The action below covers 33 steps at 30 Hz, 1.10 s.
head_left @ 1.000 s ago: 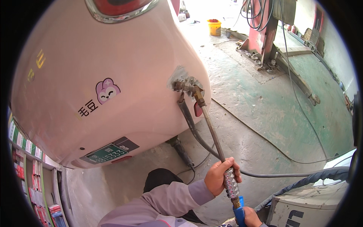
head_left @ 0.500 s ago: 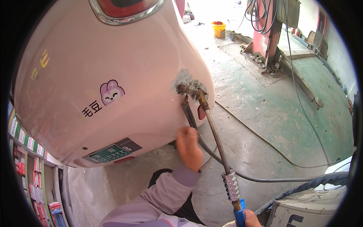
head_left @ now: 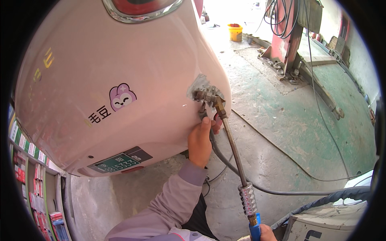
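A pink car body panel fills the upper left, with a patch of bare metal on its right curve. A long metal pulling tool is fixed by its head to that patch, and its rod slants down to a ribbed sliding weight and a blue handle. My left hand is up against the panel just below the tool head, fingers curled round the grey cable there. My right hand grips the blue handle at the bottom edge, mostly cut off.
The grey cable trails right across the worn green concrete floor. A red machine post with hanging cables and a yellow bucket stand at the back. A grey machine box sits at the lower right. A rack of coloured items lines the left edge.
My left hand has let go of the sliding weight and moved up along the rod to the panel under the tool head. The right hand stays on the blue handle.
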Each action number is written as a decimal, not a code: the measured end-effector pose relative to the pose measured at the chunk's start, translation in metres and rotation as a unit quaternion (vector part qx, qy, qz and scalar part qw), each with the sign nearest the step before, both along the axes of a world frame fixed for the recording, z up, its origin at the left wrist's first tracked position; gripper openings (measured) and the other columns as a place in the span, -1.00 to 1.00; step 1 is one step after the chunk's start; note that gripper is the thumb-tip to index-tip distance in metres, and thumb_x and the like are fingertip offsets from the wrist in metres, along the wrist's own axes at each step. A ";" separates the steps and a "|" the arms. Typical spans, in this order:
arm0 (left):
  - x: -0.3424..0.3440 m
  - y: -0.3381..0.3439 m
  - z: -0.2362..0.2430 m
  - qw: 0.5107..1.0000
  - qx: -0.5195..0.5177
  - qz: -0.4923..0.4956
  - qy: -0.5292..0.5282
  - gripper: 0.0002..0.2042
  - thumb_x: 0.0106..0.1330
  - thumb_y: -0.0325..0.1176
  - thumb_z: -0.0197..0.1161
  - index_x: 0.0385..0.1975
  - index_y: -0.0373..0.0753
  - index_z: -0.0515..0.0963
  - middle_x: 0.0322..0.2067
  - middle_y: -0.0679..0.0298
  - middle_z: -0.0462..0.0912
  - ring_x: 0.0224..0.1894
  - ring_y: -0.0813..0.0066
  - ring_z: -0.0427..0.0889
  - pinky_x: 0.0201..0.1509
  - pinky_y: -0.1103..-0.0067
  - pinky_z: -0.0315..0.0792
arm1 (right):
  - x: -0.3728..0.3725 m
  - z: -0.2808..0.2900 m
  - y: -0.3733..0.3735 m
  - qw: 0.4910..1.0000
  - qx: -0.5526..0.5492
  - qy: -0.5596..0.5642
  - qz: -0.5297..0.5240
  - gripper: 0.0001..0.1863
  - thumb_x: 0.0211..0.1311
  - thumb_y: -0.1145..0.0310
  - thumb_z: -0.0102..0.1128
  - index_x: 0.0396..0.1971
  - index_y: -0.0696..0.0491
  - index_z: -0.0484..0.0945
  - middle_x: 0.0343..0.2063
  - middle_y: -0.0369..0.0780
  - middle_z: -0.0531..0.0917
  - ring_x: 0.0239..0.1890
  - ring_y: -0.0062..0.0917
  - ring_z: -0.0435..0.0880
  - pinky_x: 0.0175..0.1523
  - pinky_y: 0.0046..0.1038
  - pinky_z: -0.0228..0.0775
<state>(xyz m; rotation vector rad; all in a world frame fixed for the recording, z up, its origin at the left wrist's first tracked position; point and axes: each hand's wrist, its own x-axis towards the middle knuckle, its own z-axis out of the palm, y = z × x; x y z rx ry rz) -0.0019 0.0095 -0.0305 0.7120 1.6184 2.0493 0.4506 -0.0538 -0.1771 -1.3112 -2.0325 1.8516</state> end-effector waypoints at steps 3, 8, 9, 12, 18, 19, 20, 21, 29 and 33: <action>0.000 0.005 0.003 0.999 -0.018 0.001 -0.035 -0.39 0.52 0.11 -0.09 -0.32 -0.42 0.60 -0.44 0.21 0.64 -0.44 0.51 0.55 -0.25 0.56 0.47 | -0.002 0.005 0.001 0.999 -0.041 0.006 -0.018 -0.65 0.44 0.21 -0.16 -0.47 0.03 0.52 -0.63 -0.38 0.46 -0.59 -0.64 0.39 -0.50 -0.48 0.20; 0.008 0.008 0.009 0.993 -0.014 0.020 -0.118 -0.31 0.42 0.29 -0.04 -0.56 -0.33 0.55 -0.69 0.31 0.44 -0.64 0.54 0.39 -0.48 0.55 0.41 | 0.007 -0.014 -0.003 0.998 -0.058 0.003 -0.037 -0.64 0.45 0.18 -0.17 -0.50 0.00 0.50 -0.64 -0.39 0.46 -0.61 -0.66 0.38 -0.53 -0.51 0.18; 0.009 0.008 0.009 0.992 -0.007 0.018 -0.123 -0.31 0.41 0.30 -0.03 -0.58 -0.32 0.54 -0.70 0.33 0.41 -0.65 0.54 0.38 -0.49 0.55 0.40 | 0.009 -0.020 -0.003 0.998 -0.054 0.003 -0.034 -0.64 0.45 0.18 -0.18 -0.51 -0.01 0.50 -0.65 -0.39 0.46 -0.62 -0.66 0.38 -0.54 -0.51 0.18; 0.010 0.008 0.011 0.989 0.002 0.014 -0.145 -0.31 0.38 0.33 -0.02 -0.61 -0.29 0.50 -0.72 0.36 0.35 -0.66 0.55 0.36 -0.51 0.54 0.39 | 0.016 -0.034 -0.004 1.000 -0.014 0.008 -0.001 -0.65 0.44 0.20 -0.16 -0.51 0.00 0.49 -0.65 -0.38 0.46 -0.63 -0.65 0.39 -0.55 -0.51 0.18; 0.013 0.007 0.016 0.988 0.004 0.017 -0.156 -0.32 0.38 0.33 -0.02 -0.64 -0.25 0.46 -0.73 0.36 0.34 -0.66 0.56 0.36 -0.50 0.54 0.40 | 0.014 -0.027 -0.001 0.999 0.030 0.008 0.022 -0.70 0.40 0.26 -0.12 -0.49 0.02 0.51 -0.65 -0.37 0.47 -0.62 -0.63 0.39 -0.53 -0.47 0.21; 0.013 0.007 0.016 0.988 0.007 0.019 -0.155 -0.32 0.38 0.33 -0.02 -0.64 -0.25 0.46 -0.73 0.37 0.34 -0.66 0.55 0.36 -0.50 0.54 0.40 | 0.013 -0.022 0.000 1.000 0.003 0.004 0.004 -0.70 0.40 0.26 -0.12 -0.49 0.02 0.52 -0.65 -0.37 0.47 -0.62 -0.63 0.39 -0.53 -0.47 0.22; 0.013 0.007 0.017 0.989 0.019 0.013 -0.149 -0.32 0.38 0.34 -0.02 -0.64 -0.25 0.46 -0.74 0.37 0.33 -0.66 0.55 0.36 -0.49 0.54 0.40 | 0.010 -0.018 -0.001 1.000 -0.023 0.000 -0.015 -0.70 0.40 0.26 -0.12 -0.48 0.02 0.52 -0.65 -0.37 0.47 -0.62 -0.63 0.39 -0.52 -0.47 0.22; 0.014 0.007 0.017 0.988 0.007 0.019 -0.155 -0.32 0.37 0.34 -0.02 -0.65 -0.25 0.46 -0.73 0.37 0.33 -0.66 0.55 0.36 -0.49 0.54 0.40 | 0.009 -0.014 0.000 0.998 -0.050 -0.003 -0.033 -0.71 0.40 0.27 -0.12 -0.48 0.02 0.52 -0.65 -0.37 0.47 -0.61 -0.62 0.39 -0.52 -0.46 0.22; 0.010 0.005 0.012 0.990 0.006 0.007 -0.142 -0.32 0.39 0.31 -0.01 -0.56 -0.32 0.53 -0.67 0.33 0.42 -0.61 0.54 0.41 -0.48 0.55 0.41 | -0.001 0.000 -0.001 0.996 -0.081 0.016 -0.030 -0.67 0.44 0.22 -0.16 -0.48 -0.03 0.53 -0.65 -0.40 0.46 -0.64 -0.68 0.38 -0.56 -0.53 0.17; 0.009 0.002 0.013 0.997 -0.002 0.019 -0.079 -0.38 0.44 0.18 0.01 -0.40 -0.40 0.58 -0.56 0.26 0.52 -0.47 0.51 0.50 -0.28 0.53 0.44 | 0.003 -0.007 -0.002 0.995 -0.092 -0.007 -0.042 -0.66 0.45 0.19 -0.18 -0.47 -0.05 0.53 -0.66 -0.40 0.46 -0.66 -0.68 0.37 -0.58 -0.55 0.16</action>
